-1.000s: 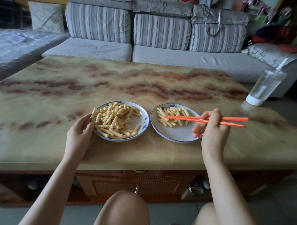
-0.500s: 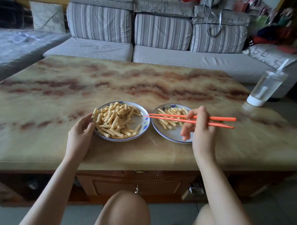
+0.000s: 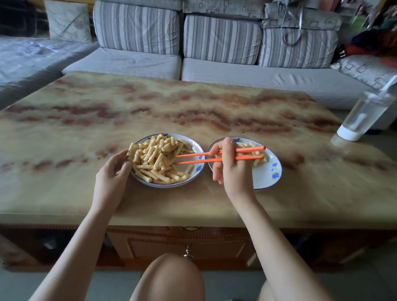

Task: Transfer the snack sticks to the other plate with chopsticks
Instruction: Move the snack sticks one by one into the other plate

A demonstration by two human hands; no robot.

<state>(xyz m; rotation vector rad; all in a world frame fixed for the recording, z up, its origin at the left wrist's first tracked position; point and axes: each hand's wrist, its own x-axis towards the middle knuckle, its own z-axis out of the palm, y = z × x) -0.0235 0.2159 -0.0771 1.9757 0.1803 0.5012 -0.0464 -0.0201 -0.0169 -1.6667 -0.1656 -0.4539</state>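
Head view takes in a grey striped sofa (image 3: 218, 61) across the far side, at twelve o'clock, and in front of it a wide marble-patterned coffee table (image 3: 104, 115) in cream with rusty veins. A clear plastic cup with a white base (image 3: 363, 115) stands near the table's edge at about two o'clock, with a straw rising from it. Toward the near edge sit two white plates with blue flowers, just beside each other. The left plate (image 3: 198, 170) carries a heaped pile of crinkled snack sticks (image 3: 158, 159); the right plate (image 3: 268, 175) holds only a few (partly hidden behind the hand). The left hand (image 3: 112, 179) rests at the left plate's nine o'clock rim, fingers curled and touching it. The right hand (image 3: 231, 171), over the right plate's near-left part, is closed around a pair of orange chopsticks (image 3: 197, 157) that point toward nine o'clock; their tips, slightly apart, reach over the left plate at the pile's three o'clock side. Whether they touch a stick cannot be told.
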